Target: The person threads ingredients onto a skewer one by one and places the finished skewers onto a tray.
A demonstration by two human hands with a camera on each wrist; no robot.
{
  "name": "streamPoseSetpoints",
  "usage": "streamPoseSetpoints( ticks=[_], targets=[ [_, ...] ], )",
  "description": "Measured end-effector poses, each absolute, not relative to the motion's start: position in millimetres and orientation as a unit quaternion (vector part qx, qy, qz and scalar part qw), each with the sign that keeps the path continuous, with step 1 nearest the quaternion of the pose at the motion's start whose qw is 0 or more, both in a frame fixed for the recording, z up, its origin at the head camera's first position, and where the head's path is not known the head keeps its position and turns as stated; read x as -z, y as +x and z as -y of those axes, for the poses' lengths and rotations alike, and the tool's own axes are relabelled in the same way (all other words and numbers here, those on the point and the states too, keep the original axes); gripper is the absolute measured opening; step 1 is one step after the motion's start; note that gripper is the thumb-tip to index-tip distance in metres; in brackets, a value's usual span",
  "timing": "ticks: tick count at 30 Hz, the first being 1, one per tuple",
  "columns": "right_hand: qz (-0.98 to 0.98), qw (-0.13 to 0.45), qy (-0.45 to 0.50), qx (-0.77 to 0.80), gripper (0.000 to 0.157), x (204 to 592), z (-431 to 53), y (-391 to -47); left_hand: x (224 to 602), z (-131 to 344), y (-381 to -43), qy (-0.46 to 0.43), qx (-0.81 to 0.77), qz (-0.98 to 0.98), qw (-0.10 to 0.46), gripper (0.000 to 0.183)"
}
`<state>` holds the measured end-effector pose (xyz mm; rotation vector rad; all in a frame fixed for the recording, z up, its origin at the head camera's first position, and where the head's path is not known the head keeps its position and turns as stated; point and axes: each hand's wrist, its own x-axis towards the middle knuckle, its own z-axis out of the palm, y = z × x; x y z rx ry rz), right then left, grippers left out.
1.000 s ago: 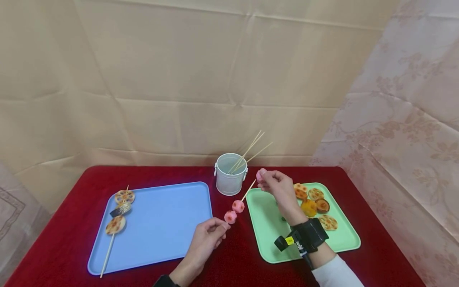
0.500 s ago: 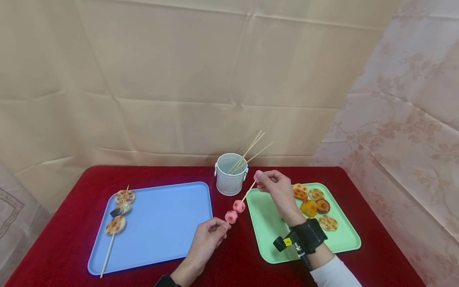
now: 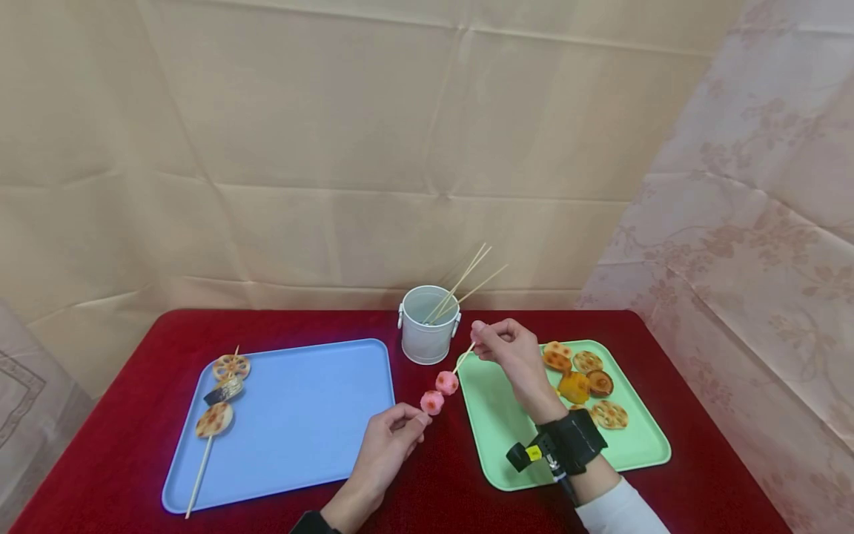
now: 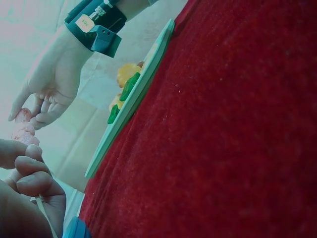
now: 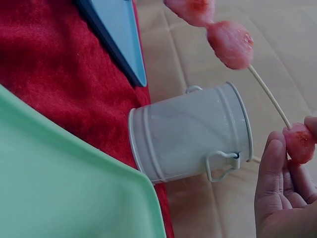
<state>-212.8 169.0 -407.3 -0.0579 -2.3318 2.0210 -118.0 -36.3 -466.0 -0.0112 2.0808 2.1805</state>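
My left hand [image 3: 383, 452] grips a thin wooden skewer [image 5: 270, 94] near its lower end, just under two pink balls with browned spots. The lower pink ball [image 3: 431, 403] and the upper pink ball [image 3: 446, 383] sit against each other on the stick. At the skewer's upper end, my right hand [image 3: 517, 363] pinches a third pink ball [image 5: 299, 144] between thumb and fingers. In the right wrist view the stick runs into this ball, with bare wood between it and the other two. The skewer slants up to the right, held above the table between both trays.
A white bucket [image 3: 427, 341] with several skewers [image 3: 467, 278] stands at the back. On the blue tray [image 3: 307, 415] lies a skewer with lotus-root [image 3: 231, 366] and other pieces. The green tray [image 3: 494, 452] holds several grilled-looking food pieces [image 3: 587, 386]. A red cloth [image 3: 427, 504] covers the table.
My right hand has moved slightly down and left with the pinched ball, shortening the bare stretch of stick. My left hand has shifted very slightly right.
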Motion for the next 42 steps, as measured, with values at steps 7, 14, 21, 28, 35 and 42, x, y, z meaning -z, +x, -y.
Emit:
streamPoseSetpoints(
  ticks=[7, 14, 21, 28, 35, 42],
  targets=[
    [0.754, 0.021, -0.005, -0.657, 0.052, 411.6, -162.7, -206.9, 464.0, 33.8, -118.7, -0.001, -0.728, -0.683, 0.055, 0.024],
    [0.751, 0.005, -0.005, -0.66, 0.054, 416.1, -161.8, -201.3, 463.4, 34.1, -117.5, -0.002, -0.729, -0.682, 0.062, 0.025],
    [0.74, -0.003, -0.001, -0.672, 0.05, 422.7, -159.8, -198.3, 464.5, 34.3, -118.0, -0.003, -0.732, -0.678, 0.069, 0.022],
    [0.711, -0.029, 0.015, -0.702, 0.044, 431.6, -152.2, -192.8, 465.1, 34.0, -118.8, -0.002, -0.739, -0.67, 0.075, 0.024],
    [0.726, -0.027, 0.021, -0.687, 0.044, 431.9, -150.0, -192.3, 464.0, 35.4, -117.9, 0.003, -0.736, -0.672, 0.082, 0.025],
    [0.742, -0.037, 0.036, -0.668, 0.043, 425.9, -151.9, -193.8, 461.3, 44.3, -123.6, 0.067, -0.707, -0.696, 0.103, 0.025]
  ],
)
